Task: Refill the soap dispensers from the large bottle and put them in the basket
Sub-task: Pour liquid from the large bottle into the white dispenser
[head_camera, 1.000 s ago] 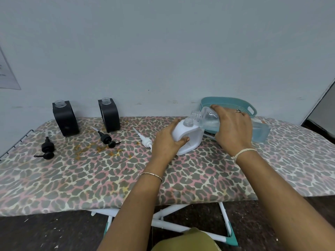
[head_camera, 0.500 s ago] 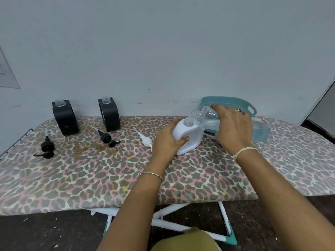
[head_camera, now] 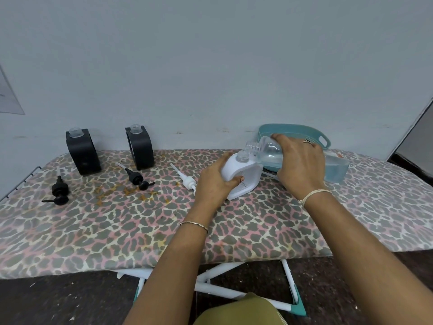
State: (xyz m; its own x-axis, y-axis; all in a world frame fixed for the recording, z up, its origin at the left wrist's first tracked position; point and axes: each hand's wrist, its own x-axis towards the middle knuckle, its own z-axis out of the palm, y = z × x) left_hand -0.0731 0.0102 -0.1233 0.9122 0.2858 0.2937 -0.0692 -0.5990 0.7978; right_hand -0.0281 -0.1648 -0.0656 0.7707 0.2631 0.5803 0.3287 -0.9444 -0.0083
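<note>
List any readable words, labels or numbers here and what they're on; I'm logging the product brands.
None can be read.
White dispenser: faint grey print near its base, too small to read.
Large bottle: an orange mark, blurred.
Paper on the wall: too blurred and cut off.

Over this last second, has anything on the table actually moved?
Barely. The right hand keeps the large bottle tipped on its side, its mouth just above the opening of the white dispenser, which the left hand still steadies. The two black dispensers, the loose pumps and the basket stayed put.
</note>
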